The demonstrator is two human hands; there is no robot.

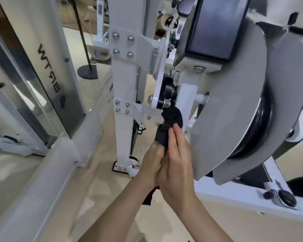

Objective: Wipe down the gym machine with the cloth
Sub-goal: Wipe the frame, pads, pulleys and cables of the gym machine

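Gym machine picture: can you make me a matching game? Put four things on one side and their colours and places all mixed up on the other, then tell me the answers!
Things:
1. cloth
2. curved cover
3. bolted post
4. round stand base

Colours and places:
A. white, in the middle
B. black, flat on the floor at the back
C. grey, on the right
D. black, between the left hand and the right hand

Pairs: 1-D, 2-C, 3-A, 4-B
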